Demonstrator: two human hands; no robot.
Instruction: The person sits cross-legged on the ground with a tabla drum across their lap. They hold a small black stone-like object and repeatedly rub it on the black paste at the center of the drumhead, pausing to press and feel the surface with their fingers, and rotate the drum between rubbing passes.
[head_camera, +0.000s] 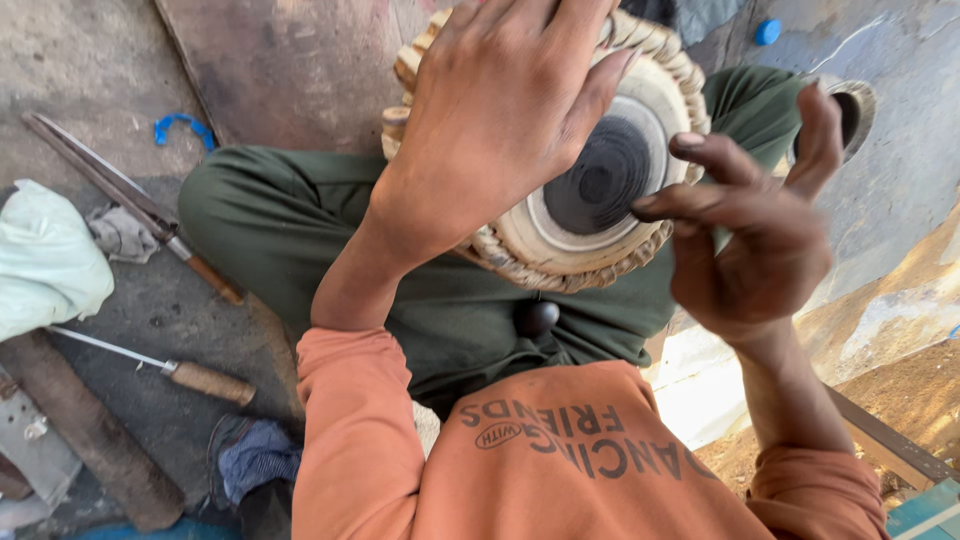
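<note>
Hands on a drum in the lap

The drum (590, 190) sits whole on the person's knees, skin laced on. The left hand (500, 110) lies flat on it, fingers spread. The right hand (760, 230) hovers beside it, loosely curled, holding nothing. Tools (190, 375) lie apart, untouched.

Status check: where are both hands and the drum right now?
Left hand flat on drum, steadying rim. Right hand open beside drumhead, fingers clear. Drum in lap. Nothing blocking.
</note>
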